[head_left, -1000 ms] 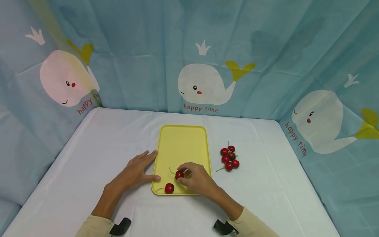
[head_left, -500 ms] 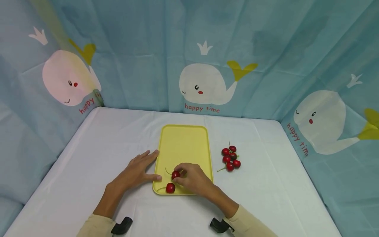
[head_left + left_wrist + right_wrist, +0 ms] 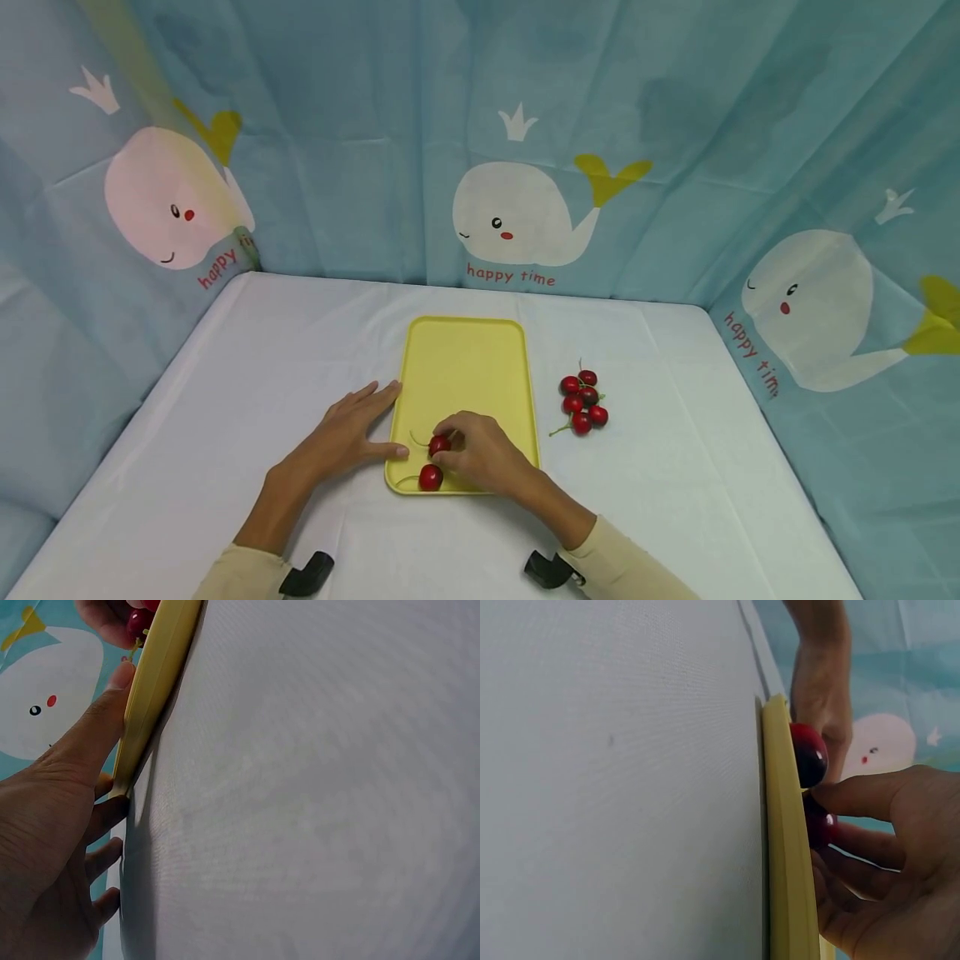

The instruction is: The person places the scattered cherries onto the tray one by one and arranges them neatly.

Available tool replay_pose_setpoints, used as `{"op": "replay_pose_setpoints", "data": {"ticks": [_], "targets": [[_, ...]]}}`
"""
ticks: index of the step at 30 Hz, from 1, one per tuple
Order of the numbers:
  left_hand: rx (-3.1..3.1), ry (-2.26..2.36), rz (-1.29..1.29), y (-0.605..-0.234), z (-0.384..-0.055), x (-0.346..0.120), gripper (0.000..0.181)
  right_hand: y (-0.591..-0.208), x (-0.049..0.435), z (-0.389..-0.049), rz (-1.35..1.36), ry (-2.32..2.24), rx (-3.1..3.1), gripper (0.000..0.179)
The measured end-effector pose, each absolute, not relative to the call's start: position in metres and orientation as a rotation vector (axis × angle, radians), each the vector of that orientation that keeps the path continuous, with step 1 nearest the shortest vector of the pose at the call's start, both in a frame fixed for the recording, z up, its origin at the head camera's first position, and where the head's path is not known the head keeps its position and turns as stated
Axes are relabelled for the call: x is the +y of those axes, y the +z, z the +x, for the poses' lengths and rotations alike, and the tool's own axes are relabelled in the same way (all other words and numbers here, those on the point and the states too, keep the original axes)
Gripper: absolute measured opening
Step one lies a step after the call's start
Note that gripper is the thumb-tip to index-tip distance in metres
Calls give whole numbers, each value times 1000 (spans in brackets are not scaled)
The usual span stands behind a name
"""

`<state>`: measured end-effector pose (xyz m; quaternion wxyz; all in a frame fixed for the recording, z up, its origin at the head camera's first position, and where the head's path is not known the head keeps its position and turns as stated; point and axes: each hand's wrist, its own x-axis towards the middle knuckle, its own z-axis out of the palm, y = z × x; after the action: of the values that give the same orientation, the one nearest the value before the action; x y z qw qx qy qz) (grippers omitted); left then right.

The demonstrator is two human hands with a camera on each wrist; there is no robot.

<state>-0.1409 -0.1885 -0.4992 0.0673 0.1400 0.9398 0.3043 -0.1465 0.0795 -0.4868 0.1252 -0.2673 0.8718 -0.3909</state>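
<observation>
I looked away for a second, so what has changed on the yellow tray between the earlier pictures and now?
The right hand, pinching a cherry, has slid it leftwards and a little nearer across the yellow tray, close to the cherry lying at the near edge; its grip is unchanged. The left hand stays flat against the tray's left rim, and the cherry bunch on the table has not moved.
</observation>
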Motion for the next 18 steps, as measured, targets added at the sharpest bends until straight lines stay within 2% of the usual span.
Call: {"op": "replay_pose_setpoints", "data": {"ticks": [18], "targets": [[2828,883,398,-497,-141,-187,106,-484,84,-145,-796,-1110,2567,34]]}}
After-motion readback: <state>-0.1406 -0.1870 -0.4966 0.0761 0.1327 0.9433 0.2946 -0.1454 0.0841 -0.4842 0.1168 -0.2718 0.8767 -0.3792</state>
